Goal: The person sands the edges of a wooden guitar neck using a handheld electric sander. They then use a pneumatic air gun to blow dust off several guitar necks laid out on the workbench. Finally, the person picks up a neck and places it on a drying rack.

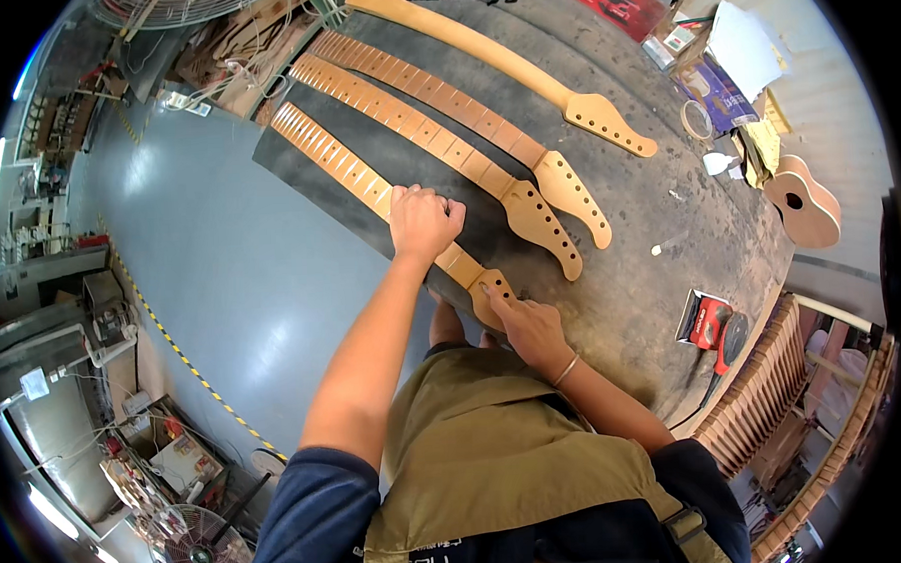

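Along the near left edge of the dark bench lies a maple guitar neck [335, 159] with its fretboard up. My left hand [424, 223] is closed over the middle of this neck, knuckles up; whether anything sits under the fingers is hidden. At its headstock my right hand [532, 330] grips the wood, one digit reaching onto the face. Beside it lie a second, light neck [405, 119] and a third with a browner fretboard [436, 93], both fretboard up. Farther back a fourth neck [507, 66] shows its smooth rounded back.
On the dusty bench [627, 226] a red and black power sander [715, 327] lies at the right. Tape [696, 120], papers [745, 53] and a red box [619, 3] crowd the far right. A small guitar body [805, 202] stands beyond the edge; a slatted rack [757, 390] sits below.
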Demonstrator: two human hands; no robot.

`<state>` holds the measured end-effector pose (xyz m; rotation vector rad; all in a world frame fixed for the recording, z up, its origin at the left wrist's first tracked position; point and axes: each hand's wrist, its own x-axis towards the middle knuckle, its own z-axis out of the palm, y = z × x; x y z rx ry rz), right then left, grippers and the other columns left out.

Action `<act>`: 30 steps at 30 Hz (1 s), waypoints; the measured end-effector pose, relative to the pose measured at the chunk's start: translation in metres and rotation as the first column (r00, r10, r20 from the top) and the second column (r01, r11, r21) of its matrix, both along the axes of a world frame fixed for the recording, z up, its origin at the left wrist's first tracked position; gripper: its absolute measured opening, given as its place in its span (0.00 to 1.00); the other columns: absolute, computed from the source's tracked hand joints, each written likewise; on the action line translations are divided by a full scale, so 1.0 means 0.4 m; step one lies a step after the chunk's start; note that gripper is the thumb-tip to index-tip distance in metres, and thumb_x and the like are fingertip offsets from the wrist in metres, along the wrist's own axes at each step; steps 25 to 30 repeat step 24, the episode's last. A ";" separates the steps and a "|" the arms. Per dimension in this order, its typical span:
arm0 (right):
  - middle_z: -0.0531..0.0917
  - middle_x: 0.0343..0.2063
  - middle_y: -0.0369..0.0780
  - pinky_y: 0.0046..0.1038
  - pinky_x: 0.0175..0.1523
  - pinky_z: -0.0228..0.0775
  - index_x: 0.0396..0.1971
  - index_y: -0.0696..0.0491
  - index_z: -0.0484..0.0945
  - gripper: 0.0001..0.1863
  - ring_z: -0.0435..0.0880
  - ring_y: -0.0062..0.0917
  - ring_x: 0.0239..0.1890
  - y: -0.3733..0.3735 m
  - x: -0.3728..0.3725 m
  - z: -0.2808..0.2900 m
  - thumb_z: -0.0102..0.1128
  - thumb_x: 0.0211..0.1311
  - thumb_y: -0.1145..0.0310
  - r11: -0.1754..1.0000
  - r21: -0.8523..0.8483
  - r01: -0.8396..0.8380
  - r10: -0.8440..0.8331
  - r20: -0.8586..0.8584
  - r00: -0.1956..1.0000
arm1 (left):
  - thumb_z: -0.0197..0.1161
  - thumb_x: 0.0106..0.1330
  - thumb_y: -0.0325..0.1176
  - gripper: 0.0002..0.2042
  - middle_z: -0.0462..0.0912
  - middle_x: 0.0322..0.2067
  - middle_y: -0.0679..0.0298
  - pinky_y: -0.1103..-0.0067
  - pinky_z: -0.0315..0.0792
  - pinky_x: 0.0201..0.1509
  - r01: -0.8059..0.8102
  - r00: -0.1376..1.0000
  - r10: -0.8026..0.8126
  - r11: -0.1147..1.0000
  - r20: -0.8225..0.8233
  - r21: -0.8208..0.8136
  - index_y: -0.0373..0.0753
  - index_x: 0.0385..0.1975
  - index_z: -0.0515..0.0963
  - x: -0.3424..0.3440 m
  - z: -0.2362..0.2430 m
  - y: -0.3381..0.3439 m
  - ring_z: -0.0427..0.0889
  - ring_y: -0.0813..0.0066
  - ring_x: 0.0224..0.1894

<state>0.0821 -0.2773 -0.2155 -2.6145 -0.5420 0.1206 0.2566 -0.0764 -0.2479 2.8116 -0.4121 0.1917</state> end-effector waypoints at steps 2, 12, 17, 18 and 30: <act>0.82 0.25 0.36 0.33 0.33 0.74 0.66 0.48 0.75 0.29 0.85 0.30 0.29 -0.010 -0.013 -0.001 0.61 0.62 0.69 1.000 -0.001 0.004 -0.004 -0.022 1.000 | 0.62 0.56 0.35 0.14 0.81 0.19 0.59 0.66 0.66 0.43 0.003 0.999 -0.001 0.999 -0.036 0.054 0.40 0.10 0.78 0.002 0.003 -0.003 0.77 0.57 0.27; 0.84 0.28 0.37 0.35 0.33 0.75 0.67 0.47 0.75 0.30 0.86 0.31 0.30 -0.020 -0.011 -0.011 0.62 0.62 0.69 0.999 -0.027 -0.033 0.031 -0.061 0.998 | 0.62 0.60 0.39 0.18 0.83 0.21 0.57 0.68 0.66 0.49 -0.023 0.999 0.024 0.999 -0.027 0.021 0.36 0.11 0.82 0.003 0.002 -0.006 0.79 0.59 0.29; 0.84 0.29 0.36 0.34 0.33 0.75 0.69 0.46 0.74 0.32 0.85 0.31 0.29 0.000 0.001 -0.009 0.61 0.63 0.69 1.000 0.016 -0.001 0.001 -0.024 1.000 | 0.62 0.60 0.41 0.19 0.84 0.20 0.57 0.68 0.66 0.51 -0.027 0.993 0.032 0.998 -0.111 0.048 0.36 0.12 0.84 0.002 0.014 -0.011 0.80 0.60 0.32; 0.84 0.29 0.36 0.35 0.33 0.75 0.69 0.46 0.73 0.31 0.85 0.31 0.29 -0.005 -0.007 -0.002 0.61 0.63 0.69 1.000 0.005 0.002 -0.002 -0.045 0.999 | 0.63 0.60 0.42 0.18 0.84 0.21 0.56 0.68 0.66 0.51 -0.029 0.993 0.034 0.999 -0.116 0.044 0.36 0.13 0.85 0.000 0.015 -0.008 0.80 0.59 0.33; 0.85 0.32 0.37 0.35 0.34 0.76 0.70 0.45 0.72 0.32 0.87 0.32 0.31 -0.007 -0.014 -0.021 0.60 0.64 0.70 0.999 0.045 -0.004 0.004 0.000 1.000 | 0.64 0.60 0.43 0.18 0.85 0.21 0.55 0.69 0.66 0.52 -0.038 0.988 0.045 0.998 -0.148 0.047 0.36 0.15 0.86 0.004 0.020 -0.012 0.81 0.59 0.35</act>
